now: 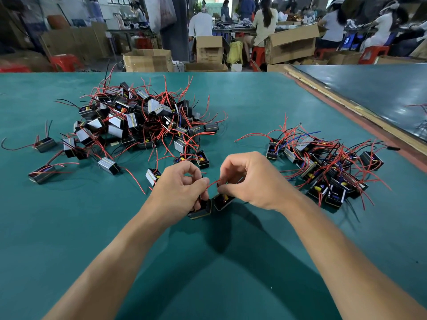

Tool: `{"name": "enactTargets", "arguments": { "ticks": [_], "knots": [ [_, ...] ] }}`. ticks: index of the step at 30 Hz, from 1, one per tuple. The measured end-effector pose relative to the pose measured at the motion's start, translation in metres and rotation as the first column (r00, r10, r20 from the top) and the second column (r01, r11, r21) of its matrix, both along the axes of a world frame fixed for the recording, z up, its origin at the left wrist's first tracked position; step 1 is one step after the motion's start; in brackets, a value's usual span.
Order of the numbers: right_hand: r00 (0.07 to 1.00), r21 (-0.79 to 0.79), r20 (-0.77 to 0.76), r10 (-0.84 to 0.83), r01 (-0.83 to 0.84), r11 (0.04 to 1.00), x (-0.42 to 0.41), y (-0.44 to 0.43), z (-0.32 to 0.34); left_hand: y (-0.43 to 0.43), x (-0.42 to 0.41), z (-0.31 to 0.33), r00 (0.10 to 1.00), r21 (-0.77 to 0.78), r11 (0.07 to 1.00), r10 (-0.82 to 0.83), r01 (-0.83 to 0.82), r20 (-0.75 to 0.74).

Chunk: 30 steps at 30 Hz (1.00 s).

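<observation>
Two small black plastic coil blocks (208,207) met edge to edge low over the green surface (69,227), right of a large tangled heap of like blocks (138,116). The left hand (178,190) closed its grip round the left block (200,210). The right hand (249,181) pinched a thin red wire (211,183) above the right block (223,200), left of a smaller heap (323,162).

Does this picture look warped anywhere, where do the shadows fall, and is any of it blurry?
Head view: the wide lens stretches the forearms toward the corners; soft shadows lie on the green table under the left hand and right hand; the red wire they pinch is sharp; the workers behind look softer and dimmer.
</observation>
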State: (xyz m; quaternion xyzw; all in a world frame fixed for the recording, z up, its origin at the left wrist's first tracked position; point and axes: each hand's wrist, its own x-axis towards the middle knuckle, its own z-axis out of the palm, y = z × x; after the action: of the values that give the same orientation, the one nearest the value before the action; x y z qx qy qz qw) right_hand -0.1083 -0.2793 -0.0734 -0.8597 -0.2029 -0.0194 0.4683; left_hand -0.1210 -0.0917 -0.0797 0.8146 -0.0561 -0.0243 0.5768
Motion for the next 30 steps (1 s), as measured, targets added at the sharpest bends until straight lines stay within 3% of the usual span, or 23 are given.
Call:
{"name": "enactTargets", "arguments": {
  "ticks": [5, 11, 17, 21, 30],
  "knots": [
    [0.997, 0.04, -0.048, -0.055, 0.057, 0.998, 0.003, 0.001, -0.005, 0.0, -0.001, 0.001, 1.0, -0.025, 1.0, -0.004, 0.004, 0.002],
    [0.994, -0.049, -0.079, 0.071, -0.075, 0.996, 0.002, 0.001, -0.002, -0.001, -0.001, 0.001, 1.0, -0.032, 0.999, -0.013, 0.013, 0.004],
    [0.967, 0.144, -0.233, 0.101, -0.068, 0.987, 0.0, -0.003, 0.004, 0.0, -0.002, 0.002, 1.0, -0.019, 0.999, -0.027, 0.027, -0.003],
    [0.961, 0.171, -0.245, 0.131, -0.09, 0.981, 0.003, -0.007, 0.002, -0.001, -0.003, 0.003, 0.999, -0.011, 0.999, -0.043, 0.043, -0.018],
    [0.991, -0.063, -0.107, 0.073, -0.081, 0.995, 0.005, 0.001, -0.006, -0.003, -0.006, 0.006, 0.995, -0.011, 0.996, -0.091, 0.09, -0.046]
  ]
}}
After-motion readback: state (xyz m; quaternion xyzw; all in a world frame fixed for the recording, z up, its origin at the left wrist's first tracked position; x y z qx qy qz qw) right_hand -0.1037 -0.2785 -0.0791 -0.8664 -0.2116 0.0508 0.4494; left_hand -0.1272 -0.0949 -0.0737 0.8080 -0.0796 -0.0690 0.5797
